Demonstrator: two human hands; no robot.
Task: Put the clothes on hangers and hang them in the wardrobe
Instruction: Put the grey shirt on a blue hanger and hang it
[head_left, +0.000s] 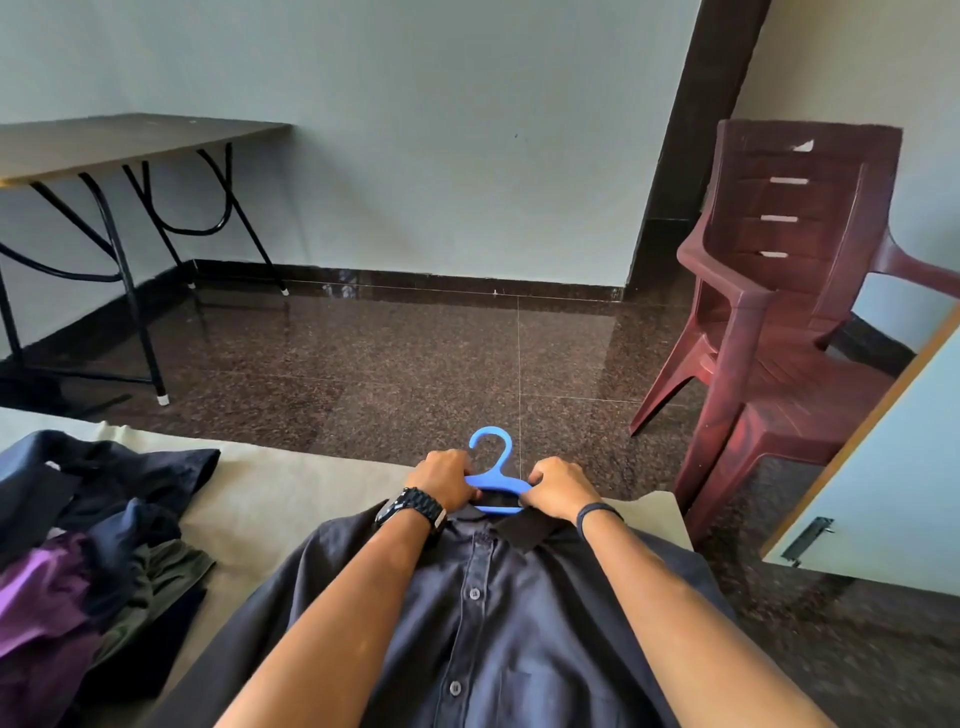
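A dark navy button shirt (483, 613) lies spread face up on the beige bed sheet (291, 499), its collar pointing away from me. A blue plastic hanger (493, 467) sits inside the collar, with its hook sticking out over the bed's edge. My left hand (441, 478), with a black watch on the wrist, grips the collar and the hanger on the left side. On the right side my right hand (558, 488) grips the collar and the hanger. Both hands have curled fingers.
A heap of dark, purple and olive clothes (98, 551) lies on the bed at the left. Stacked maroon plastic chairs (779, 322) stand on the right beside an open wardrobe door (883, 467). A folding table (119, 150) stands at the far left on the granite floor.
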